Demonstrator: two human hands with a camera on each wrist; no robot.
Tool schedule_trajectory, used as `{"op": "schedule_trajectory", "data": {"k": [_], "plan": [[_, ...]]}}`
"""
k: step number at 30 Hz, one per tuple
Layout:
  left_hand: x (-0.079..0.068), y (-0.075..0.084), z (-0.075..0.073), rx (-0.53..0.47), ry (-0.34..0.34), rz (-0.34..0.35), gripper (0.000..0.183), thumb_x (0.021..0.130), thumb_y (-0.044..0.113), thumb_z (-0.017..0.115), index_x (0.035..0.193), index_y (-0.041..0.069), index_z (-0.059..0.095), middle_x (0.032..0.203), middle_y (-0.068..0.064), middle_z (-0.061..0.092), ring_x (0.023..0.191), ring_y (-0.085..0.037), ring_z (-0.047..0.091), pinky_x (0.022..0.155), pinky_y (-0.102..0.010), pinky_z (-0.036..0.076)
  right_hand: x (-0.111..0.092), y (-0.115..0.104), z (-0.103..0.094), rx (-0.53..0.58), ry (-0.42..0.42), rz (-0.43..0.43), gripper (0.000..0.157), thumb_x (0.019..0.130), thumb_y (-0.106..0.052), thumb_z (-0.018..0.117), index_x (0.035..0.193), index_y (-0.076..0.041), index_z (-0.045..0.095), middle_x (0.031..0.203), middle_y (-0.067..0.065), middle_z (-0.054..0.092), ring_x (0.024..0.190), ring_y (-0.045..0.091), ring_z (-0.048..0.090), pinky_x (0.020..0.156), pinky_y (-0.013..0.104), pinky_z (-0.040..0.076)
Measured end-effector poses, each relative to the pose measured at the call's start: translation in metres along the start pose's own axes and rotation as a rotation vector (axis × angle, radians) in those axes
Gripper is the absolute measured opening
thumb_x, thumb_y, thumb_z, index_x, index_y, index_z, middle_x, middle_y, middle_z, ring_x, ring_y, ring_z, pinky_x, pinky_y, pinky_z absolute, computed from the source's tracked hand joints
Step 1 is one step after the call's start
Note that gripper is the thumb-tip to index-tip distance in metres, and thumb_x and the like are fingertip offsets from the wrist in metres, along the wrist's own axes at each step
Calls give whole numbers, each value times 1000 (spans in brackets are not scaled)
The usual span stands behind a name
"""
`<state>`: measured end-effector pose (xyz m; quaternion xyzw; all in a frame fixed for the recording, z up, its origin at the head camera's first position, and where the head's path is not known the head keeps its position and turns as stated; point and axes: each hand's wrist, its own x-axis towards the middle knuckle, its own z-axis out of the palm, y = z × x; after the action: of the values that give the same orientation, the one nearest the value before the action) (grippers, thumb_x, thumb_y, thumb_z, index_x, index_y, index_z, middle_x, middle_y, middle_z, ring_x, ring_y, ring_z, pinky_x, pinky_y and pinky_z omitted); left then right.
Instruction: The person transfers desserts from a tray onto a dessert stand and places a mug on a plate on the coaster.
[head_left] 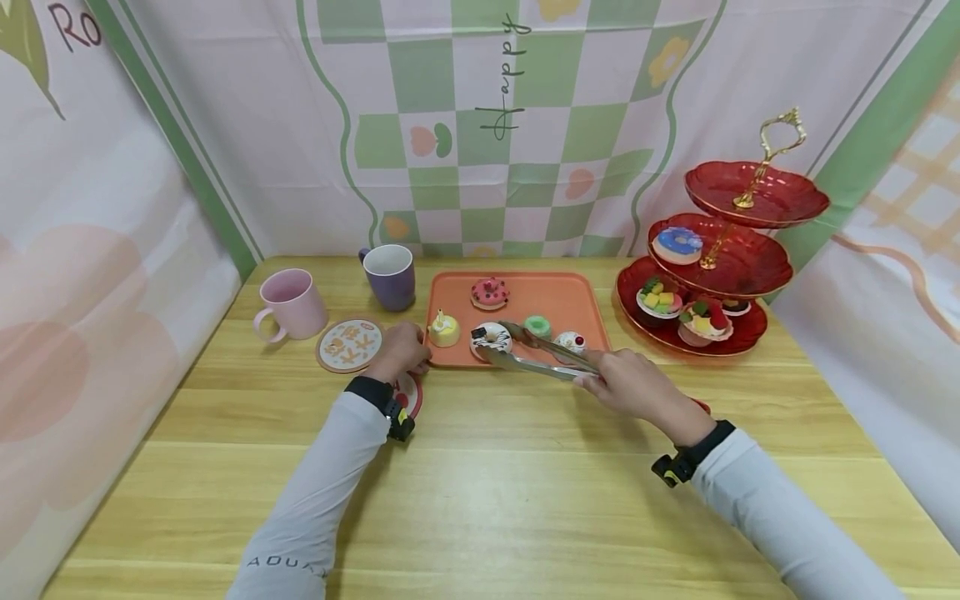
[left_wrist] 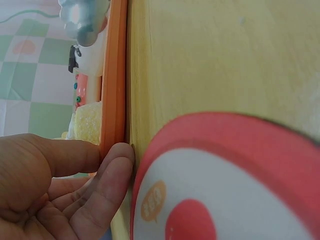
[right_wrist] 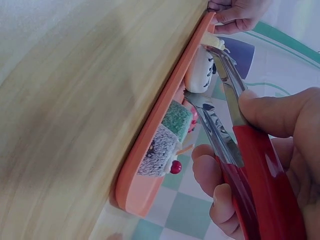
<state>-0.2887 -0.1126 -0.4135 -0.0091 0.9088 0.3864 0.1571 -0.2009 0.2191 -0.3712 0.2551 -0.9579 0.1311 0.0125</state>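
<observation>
My left hand (head_left: pixel 403 352) pinches the left front rim of an orange tray (head_left: pixel 551 292), thumb and fingers on either side of the edge in the left wrist view. My right hand (head_left: pixel 636 385) grips metal tongs (head_left: pixel 551 368) by their red handles (right_wrist: pixel 270 185). The tips of the tongs straddle a white donut with dark stripes (right_wrist: pixel 199 75) on the tray; whether both touch it I cannot tell. Around that donut sit a yellow cake (head_left: pixel 443 331), a pink donut (head_left: pixel 490 295), a green cake (head_left: pixel 537 325) and a white cake with a cherry (head_left: pixel 572 342).
A pink mug (head_left: pixel 296 307), a purple mug (head_left: pixel 393 282) and a round coaster (head_left: pixel 349 344) stand to the left. A red-rimmed coaster (left_wrist: pixel 235 135) lies below my left hand. At the right rises a red three-tier stand (head_left: pixel 757 258) bearing a blue donut (head_left: pixel 678 244) and several pastries.
</observation>
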Motion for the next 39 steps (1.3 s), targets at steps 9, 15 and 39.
{"op": "schedule_trajectory", "data": {"k": [9, 15, 39], "plan": [[1, 0, 1, 13, -1, -10, 11, 89, 7, 61, 95, -1, 63, 70, -10, 64, 59, -17, 63, 55, -26, 51, -3, 0, -7, -9, 28, -13, 33, 86, -18, 68, 110, 4, 61, 65, -2, 49, 52, 13, 40, 47, 28, 30], [1, 0, 1, 15, -6, -17, 12, 89, 8, 61, 97, -1, 63, 72, -10, 64, 60, -17, 63, 56, -26, 51, -9, 5, -14, 1, 35, 11, 35, 86, -18, 67, 112, 5, 62, 74, 4, 58, 54, 13, 42, 49, 29, 32], [2, -1, 1, 44, 15, -6, 12, 88, 9, 61, 95, -1, 63, 70, -9, 64, 59, -17, 63, 54, -26, 51, -29, 16, -36, 2, 36, 99, 43, 87, -19, 65, 117, 10, 57, 51, -4, 34, 44, 11, 31, 46, 28, 26]]}}
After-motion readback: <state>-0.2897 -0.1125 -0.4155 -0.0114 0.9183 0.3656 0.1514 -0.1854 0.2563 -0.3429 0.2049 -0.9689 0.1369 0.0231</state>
